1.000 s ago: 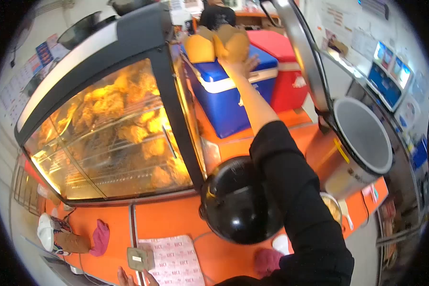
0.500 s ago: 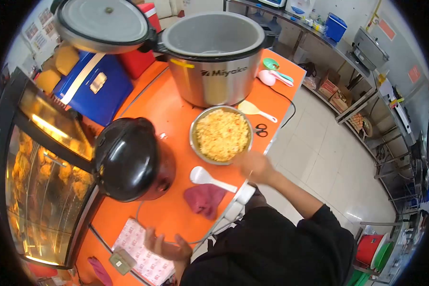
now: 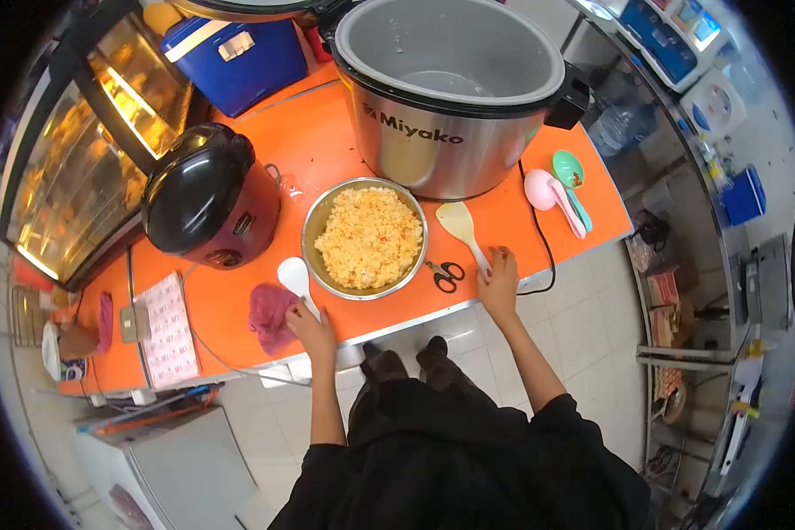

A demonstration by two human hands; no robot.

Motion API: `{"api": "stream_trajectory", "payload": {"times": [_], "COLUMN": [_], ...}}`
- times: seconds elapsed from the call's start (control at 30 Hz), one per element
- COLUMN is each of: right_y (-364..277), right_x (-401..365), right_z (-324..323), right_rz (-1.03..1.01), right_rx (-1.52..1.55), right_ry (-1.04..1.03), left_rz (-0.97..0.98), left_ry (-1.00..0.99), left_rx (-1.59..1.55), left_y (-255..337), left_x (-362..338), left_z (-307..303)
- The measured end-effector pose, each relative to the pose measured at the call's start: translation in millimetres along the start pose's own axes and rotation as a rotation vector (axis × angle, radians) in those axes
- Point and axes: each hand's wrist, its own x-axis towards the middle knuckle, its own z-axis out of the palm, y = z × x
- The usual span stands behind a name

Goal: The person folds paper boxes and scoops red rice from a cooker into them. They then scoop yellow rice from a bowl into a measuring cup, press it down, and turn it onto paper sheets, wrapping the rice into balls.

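My left hand (image 3: 314, 336) is at the front edge of the orange table, its fingers closed round the handle end of a white rice paddle (image 3: 293, 276). The paddle's head lies beside a steel bowl (image 3: 312, 256) heaped with orange-tinted fried rice (image 3: 368, 238). On the other side of the bowl, my right hand (image 3: 501, 287) has its fingers on the handle end of a cream rice paddle (image 3: 455, 221), which lies flat. Black-handled scissors (image 3: 447, 276) sit between the bowl and my right hand. A crumpled maroon cloth (image 3: 272, 318) is left of my left hand.
Behind the bowl stands a large Miyako cooker (image 3: 455, 150), its lid raised. A black-lidded rice cooker (image 3: 199, 194) and a lit food warmer (image 3: 79, 150) are at left. Pink (image 3: 543, 190) and green (image 3: 568, 168) ladles lie at right, near a black cable (image 3: 539, 225).
The view has shifted and turned. My right hand has moved from the bowl's rim to the cream paddle. My left hand has come from above the printed paper to the white paddle.
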Motion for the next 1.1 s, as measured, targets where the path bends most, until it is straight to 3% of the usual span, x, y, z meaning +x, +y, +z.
{"api": "stream_trajectory", "payload": {"times": [0.07,0.13,0.2,0.23,0.27,0.3,0.37,0.43,0.5,0.53,0.57,0.63,0.7,0.77,0.83,0.9,0.97,1.03,1.1], "right_y": [-4,7,20,25,29,29,23,31,28,11,-1,-8,-58,-64,-73,-72,-60,-47,-30], "right_x": [4,8,17,19,22,24,28,20,23,31,38,34,68,80,87,85,83,82,86], "right_z": [-3,8,19,22,22,18,4,5,-3,-17,-21,4,-12,21,46,60,81,99,89], "right_rz": [-0.027,0.018,0.067,0.080,0.092,0.106,0.105,0.161,0.201,0.308,0.412,0.303,0.267,0.225,0.145,0.218,0.174,0.211,0.165], "right_rx": [-0.085,-0.068,-0.047,-0.087,-0.129,-0.134,-0.130,-0.067,-0.004,0.073,0.153,0.477,0.605,0.647,0.720,0.802,0.790,0.792,0.833], "right_ry": [-0.063,-0.086,-0.111,-0.221,-0.332,-0.337,-0.411,-0.375,-0.337,-0.442,-0.544,-0.457,-0.560,-0.571,-0.603,-0.506,-0.538,-0.547,-0.548], "left_rz": [-0.031,-0.021,-0.082,-0.147,-0.288,-0.287,-0.500,-0.504,-0.136,-0.270,-0.268,-0.294,-0.241,-0.202,-0.206,-0.190,-0.218,-0.352,-0.431], "left_ry": [0.006,0.133,0.088,0.037,0.019,0.004,-0.035,-0.101,0.183,0.101,0.101,0.114,0.064,0.066,0.055,0.193,0.348,0.360,0.297], "left_rx": [0.024,0.079,0.031,-0.020,-0.403,-0.398,-0.918,-0.904,-0.650,-0.948,-0.958,-1.301,-1.216,-1.112,-0.743,-0.724,-0.836,-0.733,-0.658], "left_y": [-12,-27,-34,-31,12,7,7,16,18,14,16,21,10,10,18,0,10,1,74], "left_x": [5,17,24,26,23,24,30,41,55,62,67,77,78,67,52,34,17,9,4], "left_z": [11,21,17,10,-21,-12,2,26,55,60,59,53,53,45,33,48,62,63,20]}}
